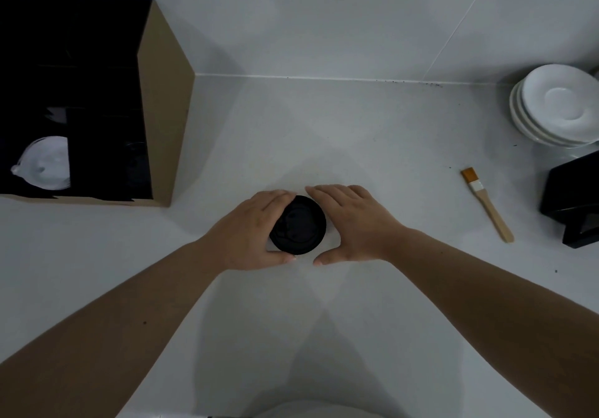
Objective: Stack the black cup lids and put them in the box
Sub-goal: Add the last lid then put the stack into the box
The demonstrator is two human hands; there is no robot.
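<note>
A stack of black cup lids [299, 225] stands on the white counter in the middle of the view. My left hand [251, 231] curls around its left side, fingers over the far edge and thumb at the near edge. My right hand [351, 221] cups the right side with a small gap between palm and lids. The cardboard box [162, 109] stands open at the far left; its inside is dark, with something white [45, 163] in the left part.
White saucers [557, 106] are stacked at the far right by the wall. A small wooden-handled brush [487, 203] lies right of my hands. A black object [573, 200] sits at the right edge. The wall runs along the counter's back.
</note>
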